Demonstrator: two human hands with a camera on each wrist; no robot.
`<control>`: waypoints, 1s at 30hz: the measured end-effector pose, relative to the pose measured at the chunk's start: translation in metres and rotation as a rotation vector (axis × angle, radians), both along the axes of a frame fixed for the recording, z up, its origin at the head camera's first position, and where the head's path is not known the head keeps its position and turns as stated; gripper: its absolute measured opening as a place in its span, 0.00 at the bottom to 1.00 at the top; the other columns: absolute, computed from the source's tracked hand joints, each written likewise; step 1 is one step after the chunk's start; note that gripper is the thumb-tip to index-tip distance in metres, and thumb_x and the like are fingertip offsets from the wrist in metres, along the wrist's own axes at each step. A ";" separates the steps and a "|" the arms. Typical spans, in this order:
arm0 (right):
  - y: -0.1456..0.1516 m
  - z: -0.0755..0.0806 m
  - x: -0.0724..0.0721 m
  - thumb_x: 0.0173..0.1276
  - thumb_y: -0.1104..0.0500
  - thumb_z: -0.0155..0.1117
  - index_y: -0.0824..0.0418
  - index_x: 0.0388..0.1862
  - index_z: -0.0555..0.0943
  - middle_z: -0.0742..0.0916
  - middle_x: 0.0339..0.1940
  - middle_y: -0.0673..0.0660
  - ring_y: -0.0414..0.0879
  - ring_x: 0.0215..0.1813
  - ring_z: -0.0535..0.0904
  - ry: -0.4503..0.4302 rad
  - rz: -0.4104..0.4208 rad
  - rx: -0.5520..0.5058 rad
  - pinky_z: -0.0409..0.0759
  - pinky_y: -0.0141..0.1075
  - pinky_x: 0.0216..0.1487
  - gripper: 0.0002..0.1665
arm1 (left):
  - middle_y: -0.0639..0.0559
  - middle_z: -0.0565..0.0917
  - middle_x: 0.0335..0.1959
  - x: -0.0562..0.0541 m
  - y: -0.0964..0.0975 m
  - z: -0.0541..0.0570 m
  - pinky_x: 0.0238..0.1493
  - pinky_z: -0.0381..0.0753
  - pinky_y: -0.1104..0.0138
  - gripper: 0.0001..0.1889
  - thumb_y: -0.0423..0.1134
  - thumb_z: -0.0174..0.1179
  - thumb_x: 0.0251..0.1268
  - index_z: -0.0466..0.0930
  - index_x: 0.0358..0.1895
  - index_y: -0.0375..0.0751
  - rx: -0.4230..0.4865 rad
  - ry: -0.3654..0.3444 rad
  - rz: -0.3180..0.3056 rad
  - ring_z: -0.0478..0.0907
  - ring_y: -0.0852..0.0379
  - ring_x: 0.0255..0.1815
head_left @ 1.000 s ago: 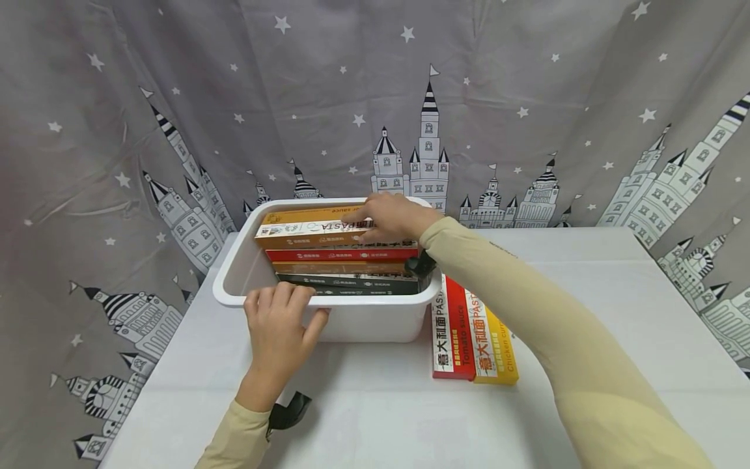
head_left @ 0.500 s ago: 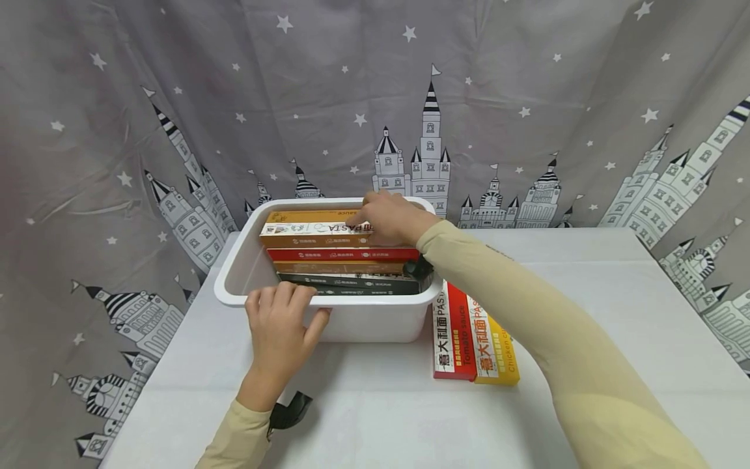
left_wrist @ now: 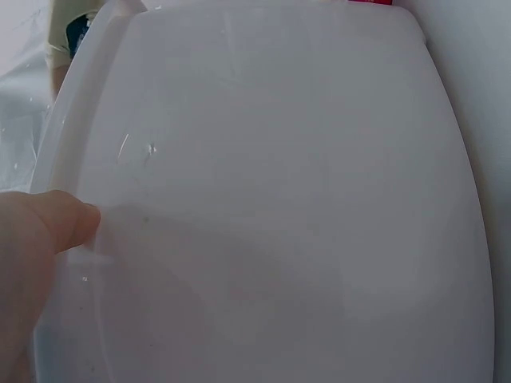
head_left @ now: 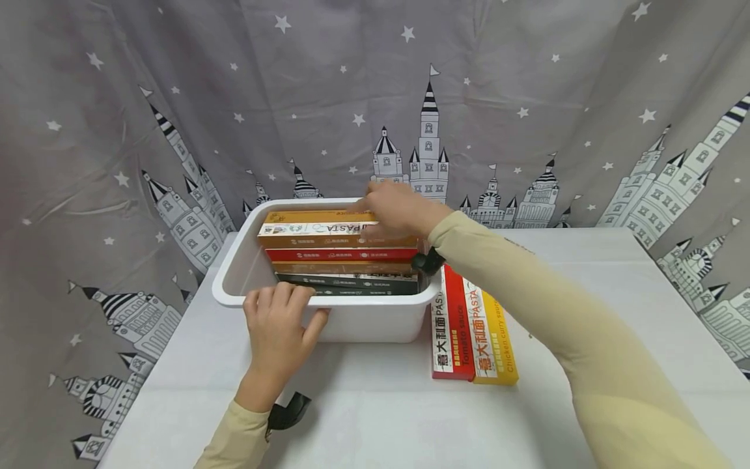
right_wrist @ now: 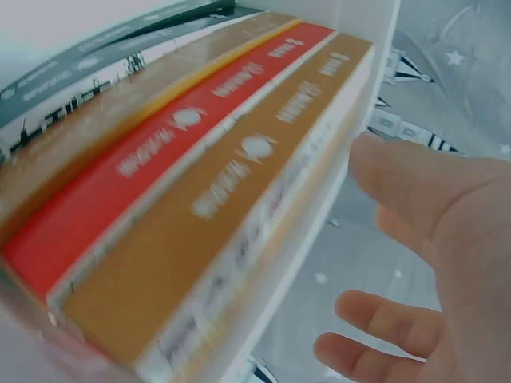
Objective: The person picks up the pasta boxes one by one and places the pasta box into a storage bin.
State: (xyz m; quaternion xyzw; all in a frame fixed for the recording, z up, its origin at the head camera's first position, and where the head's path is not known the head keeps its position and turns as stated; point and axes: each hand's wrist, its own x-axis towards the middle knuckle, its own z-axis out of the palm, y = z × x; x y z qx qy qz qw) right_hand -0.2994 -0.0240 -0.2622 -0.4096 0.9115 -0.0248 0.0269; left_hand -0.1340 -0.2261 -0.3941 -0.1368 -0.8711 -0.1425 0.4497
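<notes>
Your left hand (head_left: 280, 319) is clamped on the front rim of the white rectangular plastic bin (head_left: 363, 322), its fingers hooked over the edge and its thumb against the outer wall. Your right hand (head_left: 398, 208) is over the bin's back right part; its grip is apart, thumb and fingers spread, beside the flat brown-and-yellow cardboard pasta box (head_left: 310, 240). You cannot tell from these views whether a fingertip touches it. That box is inside the bin, rearmost in the row. In front of it you have a red-edged box (head_left: 310, 255), a brown-edged box (head_left: 328, 267) and dark green boxes (head_left: 363, 284). To the bin's right, a red tomato sauce box (head_left: 459, 316) and a yellow chicken curry box (head_left: 502, 345) lie side by side on the white counter (head_left: 375, 410).
</notes>
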 end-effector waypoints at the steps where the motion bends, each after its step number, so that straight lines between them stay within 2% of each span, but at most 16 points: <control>1: 0.003 0.004 0.001 0.69 0.43 0.66 0.46 0.75 0.73 0.80 0.61 0.62 0.54 0.57 0.76 -0.004 -0.010 -0.002 0.77 0.47 0.56 0.36 | 0.42 0.78 0.32 0.000 0.000 0.000 0.51 0.61 0.44 0.13 0.45 0.59 0.54 0.80 0.37 0.40 0.003 0.001 -0.001 0.70 0.40 0.36; 6: 0.028 0.021 0.003 0.73 0.41 0.60 0.48 0.76 0.71 0.79 0.65 0.64 0.56 0.62 0.75 0.007 -0.055 -0.004 0.76 0.50 0.61 0.35 | 0.41 0.78 0.33 0.000 -0.001 -0.001 0.51 0.61 0.44 0.13 0.45 0.60 0.55 0.80 0.38 0.40 0.003 -0.009 0.001 0.69 0.40 0.36; 12: 0.073 0.022 0.003 0.74 0.41 0.56 0.50 0.75 0.72 0.79 0.65 0.67 0.60 0.64 0.75 0.036 -0.104 -0.008 0.76 0.54 0.63 0.34 | 0.41 0.78 0.33 0.002 -0.001 -0.002 0.52 0.61 0.43 0.13 0.46 0.59 0.57 0.80 0.38 0.39 -0.006 -0.038 0.009 0.69 0.39 0.36; 19: 0.137 0.009 0.013 0.78 0.43 0.52 0.55 0.77 0.70 0.79 0.65 0.70 0.64 0.64 0.76 0.058 -0.185 -0.029 0.75 0.59 0.64 0.33 | 0.41 0.78 0.32 0.001 -0.001 -0.002 0.52 0.61 0.43 0.15 0.47 0.57 0.59 0.80 0.37 0.39 -0.008 -0.042 0.018 0.69 0.39 0.35; 24: 0.179 -0.006 0.030 0.78 0.45 0.52 0.56 0.78 0.67 0.79 0.65 0.72 0.67 0.65 0.75 0.060 -0.264 -0.053 0.74 0.63 0.64 0.34 | 0.41 0.78 0.32 0.001 0.000 -0.001 0.52 0.61 0.42 0.15 0.48 0.55 0.60 0.80 0.38 0.39 -0.013 -0.045 0.019 0.69 0.39 0.35; 30: 0.215 -0.025 0.048 0.79 0.45 0.51 0.58 0.79 0.65 0.76 0.67 0.75 0.70 0.65 0.74 0.060 -0.337 -0.070 0.74 0.66 0.61 0.35 | 0.41 0.79 0.33 0.001 0.000 0.000 0.51 0.61 0.43 0.13 0.45 0.58 0.56 0.80 0.38 0.39 0.004 -0.028 0.008 0.70 0.39 0.36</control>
